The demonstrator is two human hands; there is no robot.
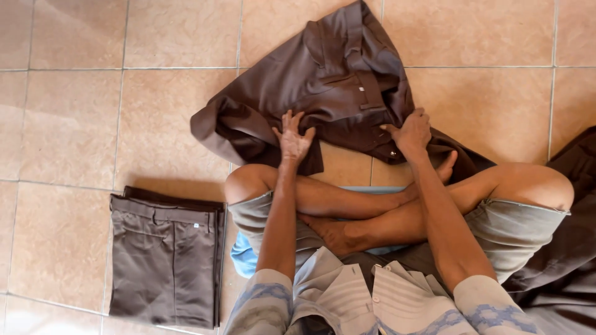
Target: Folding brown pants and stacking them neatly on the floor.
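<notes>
Part of the brown trousers (335,80) is hidden under the hands and bunched folds, so the full length of the legs cannot be made out; the lower edge is covered by the person's crossed shins. A dark cloth (571,248) at the right is cut off by the frame edge, and what it is cannot be told. A blue cushion (243,257) is mostly concealed beneath the seated legs.

The trousers are made of a smooth, matte brown fabric, crumpled into a rough triangular heap on the floor (93,111) in front of the knees, with the waistband and belt loops seen near the middle. The floor is laid with glossy beige tiles divided by pale grout lines. A folded pair of trousers (166,257) of similar brown cloth is laid flat as a neat rectangle to the left, well apart from the heap.

The left hand (293,138) is pressed flat on the near edge of the trousers, its fingers spread wide. The right hand (410,131) is curled downward, its fingers closed on a fold of the trousers. Both arms are stretched forward over the crossed legs.
</notes>
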